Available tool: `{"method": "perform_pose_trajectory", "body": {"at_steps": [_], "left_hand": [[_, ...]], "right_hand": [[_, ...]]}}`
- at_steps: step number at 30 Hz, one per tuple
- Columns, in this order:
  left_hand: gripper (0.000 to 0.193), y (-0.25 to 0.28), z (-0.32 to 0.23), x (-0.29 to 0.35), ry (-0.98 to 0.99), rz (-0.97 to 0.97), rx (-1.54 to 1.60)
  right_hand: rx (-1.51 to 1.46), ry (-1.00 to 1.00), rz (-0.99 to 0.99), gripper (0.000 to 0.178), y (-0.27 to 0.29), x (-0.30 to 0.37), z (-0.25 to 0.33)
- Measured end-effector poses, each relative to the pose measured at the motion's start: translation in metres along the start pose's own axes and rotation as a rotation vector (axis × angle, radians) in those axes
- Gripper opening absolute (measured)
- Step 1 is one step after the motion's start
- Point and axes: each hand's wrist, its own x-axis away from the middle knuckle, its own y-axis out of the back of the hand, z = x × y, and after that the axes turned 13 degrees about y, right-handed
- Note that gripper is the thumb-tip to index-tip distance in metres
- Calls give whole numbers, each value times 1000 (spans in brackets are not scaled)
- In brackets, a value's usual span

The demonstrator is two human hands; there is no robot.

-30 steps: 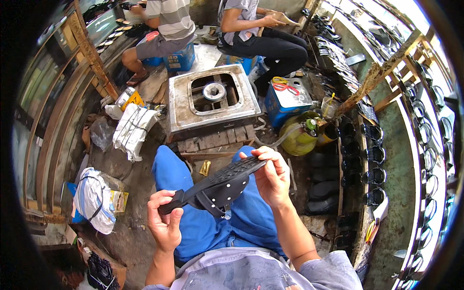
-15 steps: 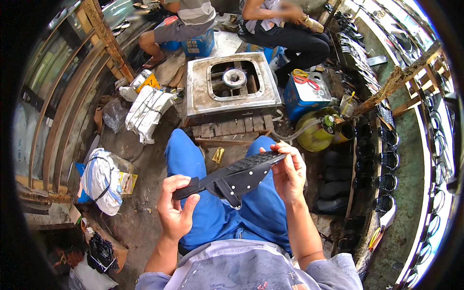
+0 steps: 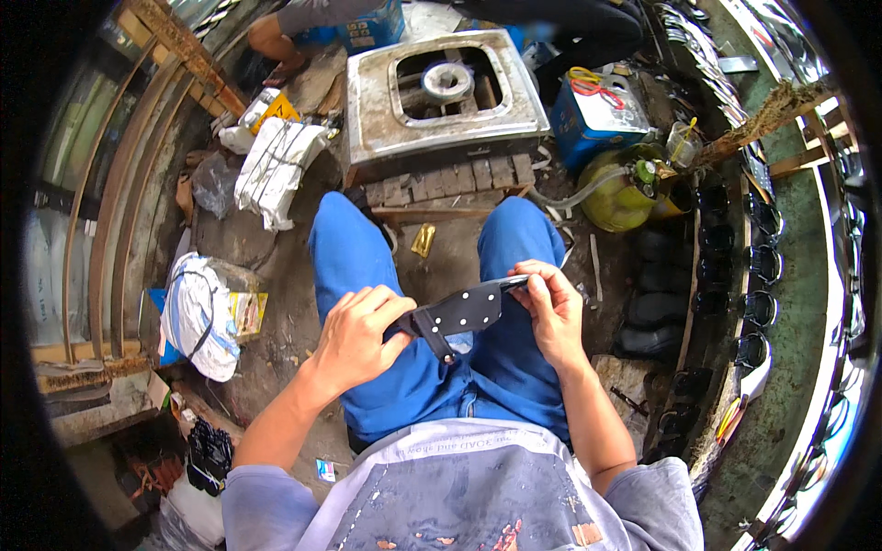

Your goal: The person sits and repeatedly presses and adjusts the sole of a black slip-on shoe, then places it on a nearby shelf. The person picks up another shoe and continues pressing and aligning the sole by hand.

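A black sandal [image 3: 467, 310] with a studded, wide strap is held over my lap, its strap side toward me. My left hand [image 3: 363, 332] is closed around one end, with the back of the hand up and covering that part. At the other end my right hand [image 3: 549, 308] pinches the tip between thumb and fingers. Most of the sole is hidden behind the strap and my left hand. My knees in blue trousers [image 3: 354, 266] lie just beneath.
Ahead stands a metal gas stove [image 3: 377, 129] on a wooden slatted stand [image 3: 441, 184]. A green gas cylinder [image 3: 614, 197] and a blue tin [image 3: 588, 115] are at its right. Shoe racks [image 3: 703, 367] line the right side; white bundles [image 3: 202, 317] lie left. Two people sit beyond the stove.
The sandal has turned so its treaded sole no longer shows and its strap faces me. My left hand has moved up and rolled over it. The view has tipped slightly downward.
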Motion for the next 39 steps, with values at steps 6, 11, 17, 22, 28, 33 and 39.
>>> {"method": "perform_pose_trajectory", "body": {"at_steps": [6, 11, 17, 22, 28, 33, 39], "left_hand": [[32, 5, 33, -11, 163, 105, 515], [44, 4, 60, -21, 273, -86, 1112], [36, -30, 57, -2, 330, -258, 1379], [30, -41, 59, 7, 318, -371, 1523], [31, -10, 62, 19, 406, -292, 1328], [42, 38, 53, 13, 237, -833, 305], [35, 9, 17, 8, 70, 284, 104]], "right_hand": [[154, -161, 212, 24, -16, -18, 20], [78, -285, 158, 24, -24, -84, 25], [-2, -115, -282, 20, -41, -220, 16], [-61, 5, -435, 19, -52, -307, -23], [-126, 6, -186, 16, -51, -290, -22], [172, 121, 265, 19, -41, -159, 7], [267, 23, 352, 25, 22, -27, 2]]}}
